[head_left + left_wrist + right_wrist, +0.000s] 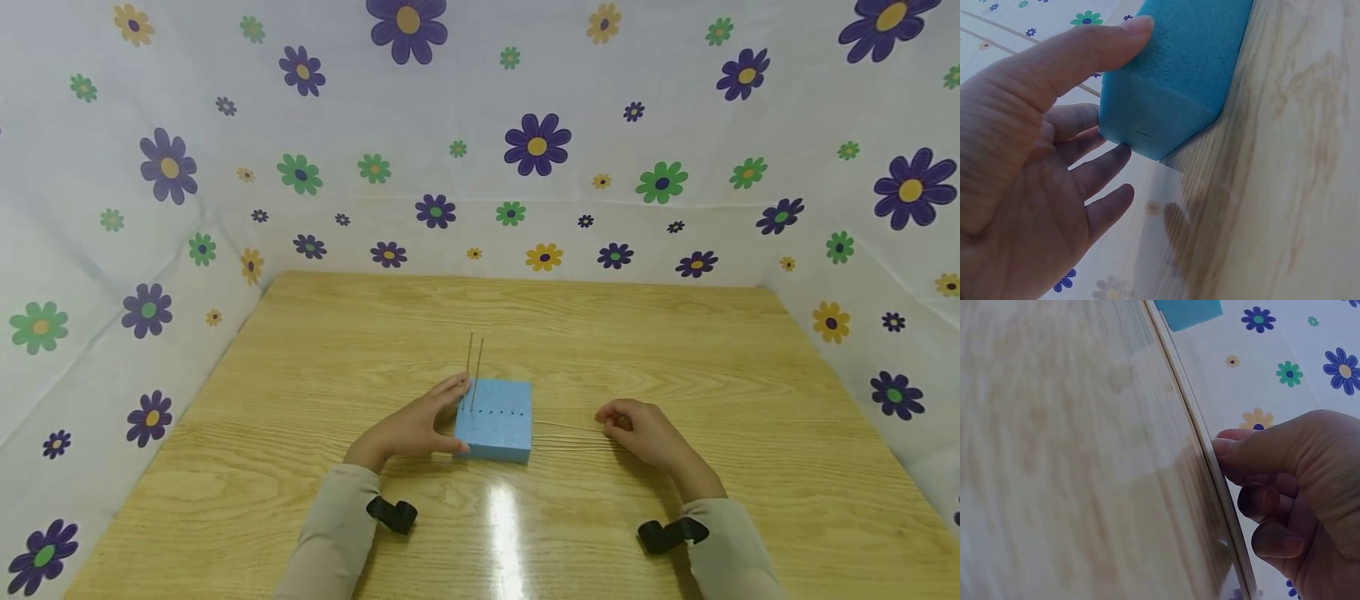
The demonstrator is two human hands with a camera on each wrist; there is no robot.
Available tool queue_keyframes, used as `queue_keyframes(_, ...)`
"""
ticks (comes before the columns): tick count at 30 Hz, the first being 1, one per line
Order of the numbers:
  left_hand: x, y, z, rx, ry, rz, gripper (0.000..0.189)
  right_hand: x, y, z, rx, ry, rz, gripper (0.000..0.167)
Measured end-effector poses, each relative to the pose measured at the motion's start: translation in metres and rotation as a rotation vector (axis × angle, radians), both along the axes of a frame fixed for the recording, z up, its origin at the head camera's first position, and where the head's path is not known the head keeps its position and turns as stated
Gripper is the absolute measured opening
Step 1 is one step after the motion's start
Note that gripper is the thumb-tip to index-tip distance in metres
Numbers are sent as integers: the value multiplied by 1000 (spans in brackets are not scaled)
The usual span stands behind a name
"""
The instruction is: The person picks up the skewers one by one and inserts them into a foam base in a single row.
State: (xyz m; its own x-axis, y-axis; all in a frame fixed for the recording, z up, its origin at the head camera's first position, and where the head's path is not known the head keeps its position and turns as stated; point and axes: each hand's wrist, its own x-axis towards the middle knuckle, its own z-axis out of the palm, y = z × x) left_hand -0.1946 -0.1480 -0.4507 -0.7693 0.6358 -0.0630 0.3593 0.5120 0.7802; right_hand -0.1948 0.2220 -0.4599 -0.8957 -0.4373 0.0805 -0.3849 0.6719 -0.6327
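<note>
A blue foam block [498, 433] with a row of small holes across its top lies on the table. Two thin sticks [477, 367] stand upright in the holes at its left end. My left hand [412, 425] holds the block by its left side, thumb at the front corner and fingers at the back. Right of the block, several thin sticks [573, 447] lie flat, side by side. My right hand [645, 433] pinches one thin stick [570, 426] at its right end between thumb and forefinger. In the right wrist view, the thumb and forefinger meet beside the sticks [1194, 419].
The wood-grain table [375, 325] is bordered at the back and sides by a white cloth [465, 100] printed with flowers. Black straps with small mounts [393, 515] sit on both wrists.
</note>
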Motion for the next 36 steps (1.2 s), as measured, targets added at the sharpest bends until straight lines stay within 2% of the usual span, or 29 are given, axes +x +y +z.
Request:
queue_keyframes(10,-1,1,-1,8,-6,-10,95,-1,-2,2,86,23,4,14)
queue_keyframes(15,-1,1,-1,7,-4,-11,95,-1,-2,10,77,40,-30,16)
queue_keyframes(21,0,0,0,12,-1,-11,94,-2,1,22,42,101,-45,13)
queue_keyframes(29,0,-1,-1,12,6,-7,94,-1,-1,35,-66,150,-68,11)
queue_keyframes(36,-1,0,0,13,2,-12,94,1,-6,42,-233,119,-96,16)
